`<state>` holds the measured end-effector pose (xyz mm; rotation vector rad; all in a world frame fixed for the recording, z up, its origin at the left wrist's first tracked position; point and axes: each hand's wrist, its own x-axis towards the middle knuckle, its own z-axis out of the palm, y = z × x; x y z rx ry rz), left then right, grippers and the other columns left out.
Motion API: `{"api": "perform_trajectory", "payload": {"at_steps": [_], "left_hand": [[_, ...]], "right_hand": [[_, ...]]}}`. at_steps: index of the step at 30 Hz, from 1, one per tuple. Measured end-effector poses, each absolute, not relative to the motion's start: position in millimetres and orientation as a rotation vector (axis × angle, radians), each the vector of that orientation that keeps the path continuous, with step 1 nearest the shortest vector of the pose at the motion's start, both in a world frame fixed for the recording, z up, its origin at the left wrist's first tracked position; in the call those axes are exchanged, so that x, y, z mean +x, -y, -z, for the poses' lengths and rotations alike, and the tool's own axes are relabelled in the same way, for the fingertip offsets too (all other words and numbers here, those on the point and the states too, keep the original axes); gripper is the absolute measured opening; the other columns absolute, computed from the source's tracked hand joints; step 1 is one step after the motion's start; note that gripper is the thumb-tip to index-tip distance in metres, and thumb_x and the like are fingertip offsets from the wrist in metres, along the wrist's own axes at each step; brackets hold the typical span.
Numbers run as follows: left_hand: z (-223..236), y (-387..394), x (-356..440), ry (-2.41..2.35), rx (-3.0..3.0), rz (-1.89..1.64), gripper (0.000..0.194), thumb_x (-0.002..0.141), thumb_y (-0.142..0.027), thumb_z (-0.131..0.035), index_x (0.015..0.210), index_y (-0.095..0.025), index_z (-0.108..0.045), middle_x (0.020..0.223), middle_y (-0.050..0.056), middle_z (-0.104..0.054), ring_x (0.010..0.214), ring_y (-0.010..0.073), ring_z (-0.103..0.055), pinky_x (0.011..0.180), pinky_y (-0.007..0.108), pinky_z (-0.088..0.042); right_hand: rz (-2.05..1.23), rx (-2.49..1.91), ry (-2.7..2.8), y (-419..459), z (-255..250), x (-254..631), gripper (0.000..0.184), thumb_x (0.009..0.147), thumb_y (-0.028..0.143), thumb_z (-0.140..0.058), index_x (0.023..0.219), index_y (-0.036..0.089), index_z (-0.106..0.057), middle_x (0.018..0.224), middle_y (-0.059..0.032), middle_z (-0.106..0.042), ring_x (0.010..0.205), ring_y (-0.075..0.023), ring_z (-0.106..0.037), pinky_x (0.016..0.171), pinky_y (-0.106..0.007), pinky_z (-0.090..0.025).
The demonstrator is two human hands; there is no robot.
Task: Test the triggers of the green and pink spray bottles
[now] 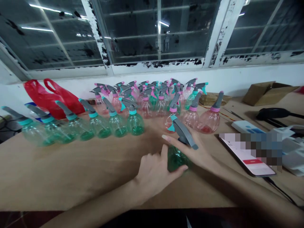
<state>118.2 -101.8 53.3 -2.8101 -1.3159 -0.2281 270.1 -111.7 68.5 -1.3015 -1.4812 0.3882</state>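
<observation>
A green spray bottle (176, 158) with a grey and teal trigger head (181, 130) stands on the wooden table (71, 171) in front of me. My left hand (154, 172) cups the bottle's body from the left, thumb under it and forefinger raised. My right hand (190, 148) wraps around the bottle's neck from the right, fingers stretched over the top. Behind it stands a row of green spray bottles (114, 122) running to the left and a cluster of pink spray bottles (204, 118).
A red plastic bag (47, 95) lies at the back left. A phone (249, 155) with a cable, a white device (247, 126), a black tool (273, 113) and an open cardboard box (267, 91) sit on the right. A window wall runs behind the table.
</observation>
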Motion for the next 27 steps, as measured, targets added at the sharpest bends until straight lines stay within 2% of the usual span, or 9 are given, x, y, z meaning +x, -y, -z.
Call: {"api": "perform_trajectory", "payload": {"at_steps": [3, 5, 8, 10, 13, 18, 22, 27], "left_hand": [[-48, 101, 113, 1.260, -2.901, 0.295, 0.061, 0.083, -0.068, -0.047, 0.114, -0.016, -0.052, 0.071, 0.005, -0.067, 0.063, 0.0275, -0.068, 0.058, 0.036, -0.051], [-43, 98, 107, 1.204, -2.953, 0.373, 0.054, 0.084, -0.063, -0.051, 0.113, -0.018, -0.052, 0.078, 0.004, -0.068, 0.066, 0.0258, -0.067, 0.061, 0.036, -0.052], [-34, 87, 96, 1.113, -2.974, 0.469, 0.049, 0.086, -0.056, -0.053, 0.115, -0.017, -0.051, 0.094, 0.008, -0.066, 0.083, 0.0268, -0.066, 0.070, 0.039, -0.053], [-26, 75, 88, 1.049, -2.979, 0.504, 0.047, 0.088, -0.053, -0.051, 0.116, -0.016, -0.050, 0.106, 0.011, -0.062, 0.098, 0.0290, -0.061, 0.078, 0.042, -0.051], [-16, 54, 78, 0.959, -3.038, 0.538, 0.045, 0.090, -0.048, -0.052, 0.120, -0.016, -0.048, 0.120, 0.012, -0.056, 0.112, 0.0283, -0.054, 0.092, 0.044, -0.046], [-6, 26, 70, 0.937, -3.112, 0.463, 0.050, 0.087, -0.045, -0.057, 0.128, -0.017, -0.046, 0.141, 0.015, -0.042, 0.129, 0.0306, -0.039, 0.102, 0.049, -0.035], [0, 13, 67, 0.926, -3.141, 0.380, 0.061, 0.085, -0.046, -0.059, 0.135, -0.015, -0.042, 0.146, 0.016, -0.035, 0.135, 0.0316, -0.031, 0.107, 0.051, -0.029], [2, 8, 66, 0.872, -3.155, 0.327, 0.063, 0.086, -0.049, -0.058, 0.136, -0.016, -0.042, 0.150, 0.015, -0.031, 0.138, 0.0297, -0.026, 0.110, 0.049, -0.025]], "right_hand": [[-0.431, -1.238, 1.458, 113, -68, 274, 0.028, 0.078, 0.044, -0.066, 0.095, 0.023, -0.058, 0.087, -0.0007, -0.061, 0.076, -0.0176, -0.056, 0.072, -0.034, -0.043], [-0.489, -1.206, 1.435, 112, -66, 278, 0.023, 0.079, 0.042, -0.067, 0.090, 0.024, -0.057, 0.076, 0.0026, -0.054, 0.066, -0.0147, -0.050, 0.064, -0.032, -0.040], [-0.601, -1.162, 1.402, 109, -61, 281, 0.021, 0.081, 0.041, -0.065, 0.081, 0.023, -0.054, 0.067, 0.0052, -0.043, 0.059, -0.0122, -0.040, 0.057, -0.029, -0.035], [-0.670, -1.119, 1.375, 104, -60, 282, 0.020, 0.081, 0.040, -0.065, 0.086, 0.023, -0.056, 0.071, 0.0043, -0.046, 0.061, -0.0120, -0.041, 0.058, -0.029, -0.036], [-0.715, -1.070, 1.370, 94, -59, 280, 0.020, 0.081, 0.040, -0.065, 0.094, 0.025, -0.060, 0.079, 0.0026, -0.052, 0.066, -0.0132, -0.048, 0.062, -0.029, -0.040], [-0.642, -1.115, 1.437, 75, -58, 275, 0.021, 0.082, 0.044, -0.062, 0.096, 0.028, -0.062, 0.077, 0.0015, -0.060, 0.077, -0.0196, -0.059, 0.075, -0.036, -0.047], [-0.614, -1.058, 1.524, 61, -61, 275, 0.028, 0.080, 0.048, -0.061, 0.101, 0.030, -0.063, 0.098, -0.0009, -0.068, 0.092, -0.0239, -0.064, 0.088, -0.041, -0.048], [-0.682, -1.059, 1.519, 49, -64, 279, 0.039, 0.079, 0.056, -0.058, 0.108, 0.030, -0.061, 0.109, -0.0033, -0.067, 0.106, -0.0280, -0.060, 0.095, -0.046, -0.045]]}}
